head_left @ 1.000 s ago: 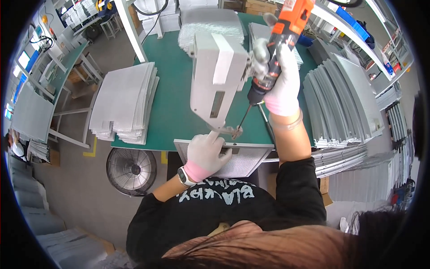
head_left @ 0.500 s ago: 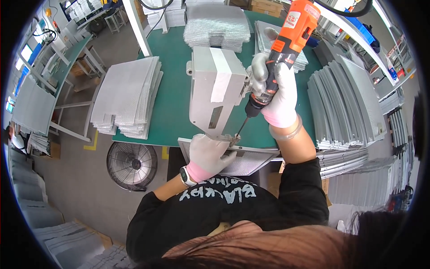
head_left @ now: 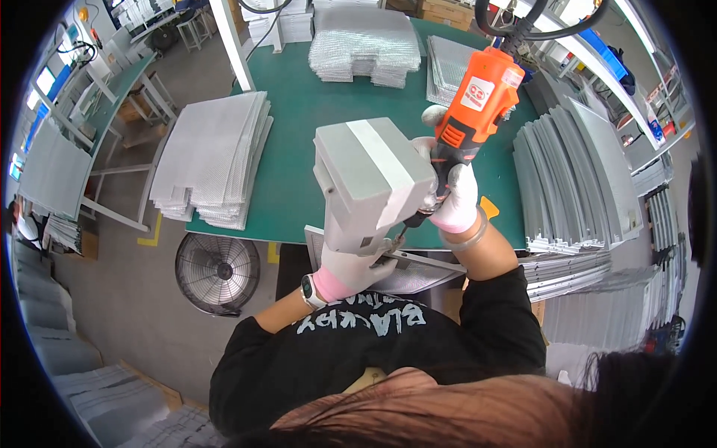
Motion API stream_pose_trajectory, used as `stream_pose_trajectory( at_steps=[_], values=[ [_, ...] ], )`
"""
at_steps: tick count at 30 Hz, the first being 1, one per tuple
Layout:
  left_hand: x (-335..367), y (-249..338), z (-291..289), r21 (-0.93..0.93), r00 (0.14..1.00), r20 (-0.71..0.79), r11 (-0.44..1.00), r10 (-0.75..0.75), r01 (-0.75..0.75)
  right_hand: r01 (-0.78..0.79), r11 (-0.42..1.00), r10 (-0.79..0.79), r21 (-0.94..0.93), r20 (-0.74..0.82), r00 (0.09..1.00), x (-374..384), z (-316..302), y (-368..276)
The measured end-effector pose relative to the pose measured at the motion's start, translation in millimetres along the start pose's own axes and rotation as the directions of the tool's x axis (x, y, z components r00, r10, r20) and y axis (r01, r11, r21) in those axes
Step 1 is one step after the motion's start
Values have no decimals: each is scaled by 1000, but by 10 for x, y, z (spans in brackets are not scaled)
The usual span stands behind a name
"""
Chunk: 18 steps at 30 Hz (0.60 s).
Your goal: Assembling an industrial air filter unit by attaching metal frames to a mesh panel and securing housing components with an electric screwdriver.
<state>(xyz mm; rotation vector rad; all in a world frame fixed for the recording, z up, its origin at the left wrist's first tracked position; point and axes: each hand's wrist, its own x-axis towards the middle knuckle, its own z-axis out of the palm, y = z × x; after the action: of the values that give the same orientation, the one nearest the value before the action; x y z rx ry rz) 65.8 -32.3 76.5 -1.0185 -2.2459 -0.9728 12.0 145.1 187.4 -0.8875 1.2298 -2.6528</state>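
Note:
A grey box-shaped housing [head_left: 351, 160] with a white tape strip along it stands tilted at the table's front edge. Below it lies a framed mesh panel [head_left: 422, 275], jutting past the edge toward me. In a white and pink glove, my left hand [head_left: 349, 270] is closed at the joint of housing and panel; the housing partly covers its fingers. My right hand [head_left: 459, 198], also gloved, grips an orange and black power screwdriver [head_left: 474, 104]. The tool slants down and left, its bit [head_left: 402, 235] at the joint just right of my left fingers. No screw can be made out.
Stacks of grey mesh sheets stand left [head_left: 213, 153] and far back [head_left: 364, 45] on the green table [head_left: 295, 97]. More panels [head_left: 575, 172] lean at the right. A black cable [head_left: 549, 33] hangs above the screwdriver. A floor fan [head_left: 218, 272] stands at the left.
The housing has tipped toward me, showing more of its top face. The screwdriver and my right hand have come lower and nearer. My left hand stays almost in place.

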Motion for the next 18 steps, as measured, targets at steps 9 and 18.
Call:
stream_pose_trajectory(
  at_steps=[9,18],
  values=[
    [3,28,-32,-62,996,72,997,-48,52,37,997,-31,64,-98,995,58,-96,51],
    [7,-6,-24,-89,991,77,989,-110,117,95,995,-92,18,-97,991,126,-82,68]
  ],
)
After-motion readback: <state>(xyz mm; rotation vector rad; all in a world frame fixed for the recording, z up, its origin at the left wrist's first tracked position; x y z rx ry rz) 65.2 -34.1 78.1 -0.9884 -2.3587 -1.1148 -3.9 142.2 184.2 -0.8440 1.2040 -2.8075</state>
